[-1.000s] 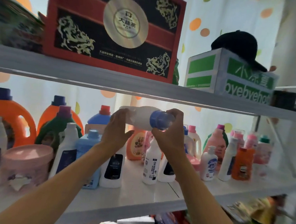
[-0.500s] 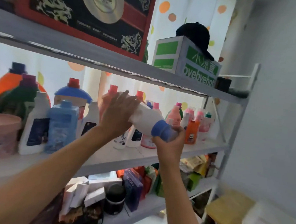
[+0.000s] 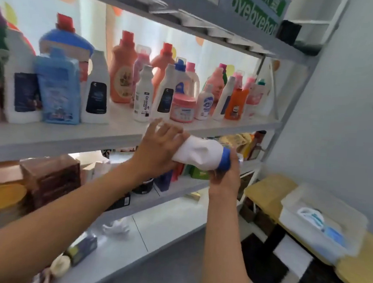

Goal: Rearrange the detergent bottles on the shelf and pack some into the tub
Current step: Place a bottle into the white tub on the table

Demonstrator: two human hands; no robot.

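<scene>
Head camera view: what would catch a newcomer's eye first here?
First, the white bottle with a blue cap, held sideways in front of the shelf edge, the left hand on its base and the right hand at its cap. Behind stands a crowded row of detergent bottles on the grey shelf. Lower right, a clear tub sits on a yellow bench.

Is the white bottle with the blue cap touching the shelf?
Apart. The head view shows both hands holding the white bottle sideways in front of the shelf edge.

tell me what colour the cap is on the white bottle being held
Blue; the cap on the white bottle shows in the head view.
</scene>
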